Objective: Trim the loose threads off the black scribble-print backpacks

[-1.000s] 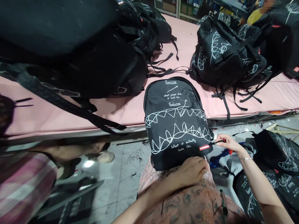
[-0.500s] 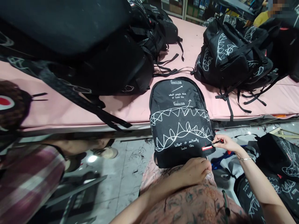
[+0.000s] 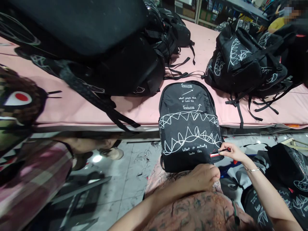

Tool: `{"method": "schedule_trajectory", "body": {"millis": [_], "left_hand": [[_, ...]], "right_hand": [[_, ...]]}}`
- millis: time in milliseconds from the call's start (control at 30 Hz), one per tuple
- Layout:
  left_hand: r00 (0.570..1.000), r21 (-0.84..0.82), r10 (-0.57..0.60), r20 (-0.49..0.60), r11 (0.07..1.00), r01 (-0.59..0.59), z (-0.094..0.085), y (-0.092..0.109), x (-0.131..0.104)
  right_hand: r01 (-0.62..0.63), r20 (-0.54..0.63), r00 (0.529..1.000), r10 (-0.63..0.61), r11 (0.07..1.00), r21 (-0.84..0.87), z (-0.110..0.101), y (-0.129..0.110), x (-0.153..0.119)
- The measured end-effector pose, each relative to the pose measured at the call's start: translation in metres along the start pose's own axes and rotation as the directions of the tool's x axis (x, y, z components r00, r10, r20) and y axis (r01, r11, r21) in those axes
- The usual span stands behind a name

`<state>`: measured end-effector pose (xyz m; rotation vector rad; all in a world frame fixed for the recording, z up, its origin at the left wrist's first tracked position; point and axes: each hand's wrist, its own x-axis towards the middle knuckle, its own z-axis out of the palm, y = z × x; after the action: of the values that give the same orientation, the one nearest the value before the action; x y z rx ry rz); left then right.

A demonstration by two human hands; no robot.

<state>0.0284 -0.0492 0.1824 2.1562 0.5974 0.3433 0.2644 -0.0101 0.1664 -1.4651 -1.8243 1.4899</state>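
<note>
A black backpack (image 3: 190,128) with white scribbles and the printed word "Success" stands leaning between my lap and the table edge. At its bottom edge my left hand (image 3: 205,176) is closed in a fist, gripping the lower edge; its fingertips are tucked out of sight. My right hand (image 3: 232,152) pinches a small black tool that looks like thread snips (image 3: 225,149). The tip lies over the red and white label (image 3: 215,154) at the bag's lower right corner.
Black backpacks are heaped on the pink table (image 3: 134,112), in a left pile (image 3: 125,64) and a right pile (image 3: 243,61). More bags (image 3: 281,179) lie low on the right. At left are a patterned bag (image 3: 21,99) and a seated person's leg (image 3: 89,147).
The view has shifted slightly, so the scene sits further right and more of the patterned bag shows. Both hands stay in nearly the same places on the backpack.
</note>
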Motion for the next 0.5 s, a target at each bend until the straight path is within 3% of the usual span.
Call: {"method": "schedule_trajectory", "body": {"millis": [367,500], "left_hand": [[0.997,-0.042,-0.016,0.069,0.999,0.019,-0.001,-0.002,-0.001],[0.999,-0.069,-0.043,-0.024,0.997,0.042,-0.018,0.003,-0.008]], "right_hand": [[-0.017,0.01,1.0,0.017,1.0,0.02,-0.001,-0.001,-0.004],[0.011,-0.024,1.0,-0.01,1.0,0.021,0.0,-0.004,-0.005]]}}
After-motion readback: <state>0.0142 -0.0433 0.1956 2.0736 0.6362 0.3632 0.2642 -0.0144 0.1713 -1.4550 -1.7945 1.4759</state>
